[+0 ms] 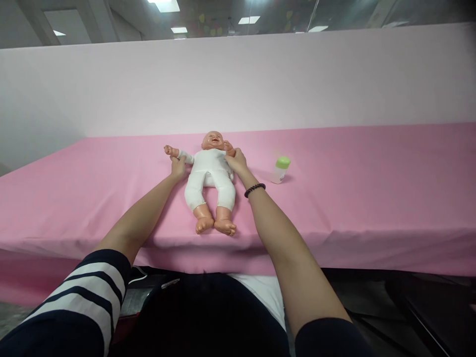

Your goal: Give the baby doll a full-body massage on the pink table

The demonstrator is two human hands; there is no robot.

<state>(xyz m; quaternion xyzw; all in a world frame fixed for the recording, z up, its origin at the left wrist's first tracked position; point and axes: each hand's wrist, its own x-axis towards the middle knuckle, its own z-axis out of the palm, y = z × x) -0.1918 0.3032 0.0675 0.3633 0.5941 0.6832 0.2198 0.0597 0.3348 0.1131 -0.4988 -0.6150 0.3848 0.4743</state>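
- my left hand (178, 167) is closed on the baby doll's (210, 173) sleeve (185, 157)
- my right hand (236, 159) is pinching its shoulder (226, 159)
- green-capped bottle (281, 169) stands nearby on the pink tablecloth (334, 198)

The view comes from a camera worn on the person's head, looking forward and down from above their own chest (204, 317), which fills the bottom edge. The forearms run up from the lower corners to the left hand (178, 167) and right hand (236, 159), near the middle of the frame beside the doll (210, 173). The bench (334, 188) spans the width close below the camera, with a pale backdrop (238, 84) farther off and a strip of ceiling (111, 20) along the top.
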